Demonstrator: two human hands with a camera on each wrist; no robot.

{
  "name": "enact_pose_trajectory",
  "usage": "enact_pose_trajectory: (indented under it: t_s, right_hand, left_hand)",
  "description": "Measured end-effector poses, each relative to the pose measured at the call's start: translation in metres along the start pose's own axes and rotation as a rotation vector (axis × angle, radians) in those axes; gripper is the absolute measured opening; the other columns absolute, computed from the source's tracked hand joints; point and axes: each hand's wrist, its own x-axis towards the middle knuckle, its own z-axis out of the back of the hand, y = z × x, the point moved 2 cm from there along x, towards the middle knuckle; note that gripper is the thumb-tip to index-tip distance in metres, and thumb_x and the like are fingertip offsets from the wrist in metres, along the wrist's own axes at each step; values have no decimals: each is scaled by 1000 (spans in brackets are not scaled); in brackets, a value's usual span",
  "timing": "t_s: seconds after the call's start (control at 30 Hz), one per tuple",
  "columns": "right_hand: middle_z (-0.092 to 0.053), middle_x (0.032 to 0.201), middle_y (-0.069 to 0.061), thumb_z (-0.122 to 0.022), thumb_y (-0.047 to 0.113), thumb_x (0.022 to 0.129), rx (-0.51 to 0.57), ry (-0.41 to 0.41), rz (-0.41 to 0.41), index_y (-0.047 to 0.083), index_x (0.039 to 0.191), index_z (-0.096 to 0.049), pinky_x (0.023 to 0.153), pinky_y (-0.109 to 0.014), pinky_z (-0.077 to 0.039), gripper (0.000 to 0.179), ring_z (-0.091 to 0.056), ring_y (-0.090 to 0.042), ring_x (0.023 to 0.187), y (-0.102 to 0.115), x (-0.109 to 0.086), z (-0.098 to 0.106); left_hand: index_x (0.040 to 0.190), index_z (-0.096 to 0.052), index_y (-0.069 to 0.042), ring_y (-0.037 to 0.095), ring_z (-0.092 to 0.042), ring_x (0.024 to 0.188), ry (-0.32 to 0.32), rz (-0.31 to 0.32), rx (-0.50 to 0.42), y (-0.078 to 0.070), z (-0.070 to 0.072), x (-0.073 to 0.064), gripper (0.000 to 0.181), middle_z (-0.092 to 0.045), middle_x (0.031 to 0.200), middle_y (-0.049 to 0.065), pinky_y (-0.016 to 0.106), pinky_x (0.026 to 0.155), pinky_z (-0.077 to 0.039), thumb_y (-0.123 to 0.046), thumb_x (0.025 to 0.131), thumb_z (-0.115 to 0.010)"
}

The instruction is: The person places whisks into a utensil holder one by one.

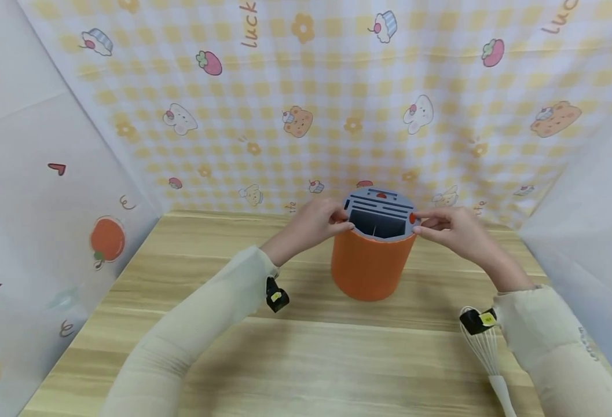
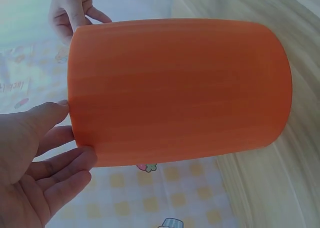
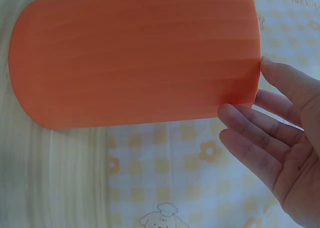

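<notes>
An orange round knife holder (image 1: 369, 267) stands upright on the wooden table, close to the patterned cloth behind it. Its grey slotted top (image 1: 384, 202) has narrow slits at the back and a large dark opening at the front. My left hand (image 1: 319, 221) pinches the top edge on the left, the thumb on the rim and other fingers against the side. On the opposite side, my right hand (image 1: 453, 228) grips the edge likewise, beside a red spot on the grey top. Both wrist views show the orange wall (image 2: 180, 93) between the hands.
A whisk (image 1: 499, 387) with a pale handle lies on the table (image 1: 306, 365) at the right, partly under the right forearm. Yellow-checked cloth (image 1: 326, 75) hangs behind, with white sheets (image 1: 19, 231) at the left and right.
</notes>
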Motion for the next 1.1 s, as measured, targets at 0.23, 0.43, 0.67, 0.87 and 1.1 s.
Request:
enact_pose_trajectory:
  t_s: [0.23, 0.43, 0.67, 0.87, 1.1]
  right_hand:
    - [-68, 89, -9, -66, 19, 86, 31, 20, 45, -1, 115, -62, 65, -22, -50, 35, -64, -14, 76, 10, 0, -6]
    - [-68, 90, -7, -65, 18, 87, 9, 30, 78, 1, 115, -63, 67, -22, -50, 34, -63, -15, 78, 15, 1, -11]
    - [-69, 88, -5, -68, 11, 84, 33, -3, 188, 1, 111, -65, 64, -23, -51, 30, -64, -11, 74, 18, 2, -19]
    - [-68, 91, -5, -68, 12, 84, 34, 5, 200, 2, 112, -65, 65, -23, -52, 30, -64, -10, 76, 22, 2, -22]
    - [-68, 92, -4, -66, 15, 86, 25, 53, 162, 3, 115, -63, 67, -24, -52, 32, -63, -12, 78, 27, 0, -25]
  left_hand:
    - [74, -63, -9, 10, -49, 65, -39, 15, -24, 0, 4, -15, 18, -59, 74, -2, 20, 58, -40, -22, 86, -66]
    - [73, -62, -12, 10, -46, 64, -55, 44, -17, 0, 7, -26, 18, -55, 72, -3, 20, 55, -37, -23, 86, -66]
    - [61, -51, -11, 12, -40, 59, -76, 68, -15, -2, 10, -40, 31, -40, 60, -3, 21, 52, -30, -23, 85, -67]
    - [75, -67, -11, 10, -46, 65, -132, 79, 5, -5, 12, -53, 15, -55, 71, -3, 22, 57, -39, -23, 83, -69]
    - [78, -69, -11, 11, -52, 71, -157, 84, 16, -8, 13, -64, 11, -60, 76, -1, 23, 63, -44, -22, 82, -70]
